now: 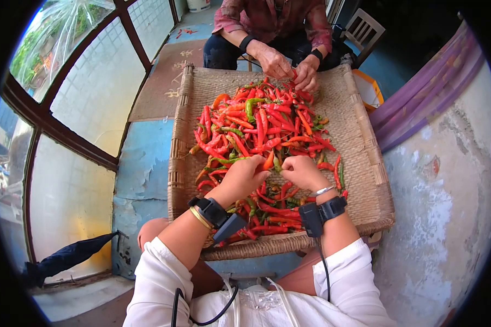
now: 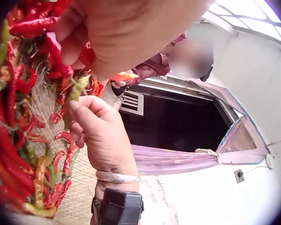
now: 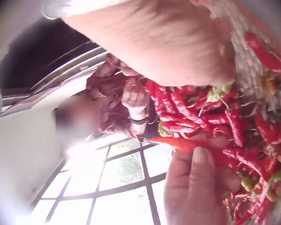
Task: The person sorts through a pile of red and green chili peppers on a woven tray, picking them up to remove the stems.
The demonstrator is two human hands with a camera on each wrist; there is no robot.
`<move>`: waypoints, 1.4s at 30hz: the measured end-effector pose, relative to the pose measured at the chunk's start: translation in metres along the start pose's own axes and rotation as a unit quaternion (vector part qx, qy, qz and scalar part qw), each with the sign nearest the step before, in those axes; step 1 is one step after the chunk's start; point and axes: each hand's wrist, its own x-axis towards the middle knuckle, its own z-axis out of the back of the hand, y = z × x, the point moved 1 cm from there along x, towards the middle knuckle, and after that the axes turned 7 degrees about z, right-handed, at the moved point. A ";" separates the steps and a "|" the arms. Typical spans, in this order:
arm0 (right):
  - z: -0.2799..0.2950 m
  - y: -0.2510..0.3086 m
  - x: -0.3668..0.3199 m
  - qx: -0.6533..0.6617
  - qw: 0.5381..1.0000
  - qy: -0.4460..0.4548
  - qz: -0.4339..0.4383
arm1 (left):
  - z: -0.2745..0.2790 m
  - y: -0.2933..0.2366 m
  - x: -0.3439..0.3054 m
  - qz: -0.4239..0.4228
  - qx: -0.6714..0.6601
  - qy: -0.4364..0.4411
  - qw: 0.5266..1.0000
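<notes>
Red chili peppers, with a few green and orange ones, lie heaped on a woven tray [image 1: 365,191]. Over the near part of the heap, my left hand [image 1: 244,177] grips an orange-red chili pepper [image 1: 268,161], whose pointed tip sticks out past the thumb in the right wrist view [image 3: 166,140]. Just to its right, my right hand [image 1: 304,173] pinches a yellowish-green chili pepper [image 2: 78,87] between thumb and fingers. The two hands are close together, knuckles up. In the right wrist view, my right palm [image 3: 168,42] fills the top and hides its own fingertips.
Across the tray another person's hands [image 1: 292,68] work at the heap's far edge. A paned window [image 1: 87,87] stands on the left, a purple curtain [image 1: 425,109] and worn wall [image 1: 442,207] on the right. A folded dark umbrella [image 1: 71,259] leans at lower left.
</notes>
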 end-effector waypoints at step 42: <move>0.002 0.012 -0.009 0.542 0.830 -0.084 -0.104 | 0.010 0.008 -0.004 0.096 0.271 -0.011 0.958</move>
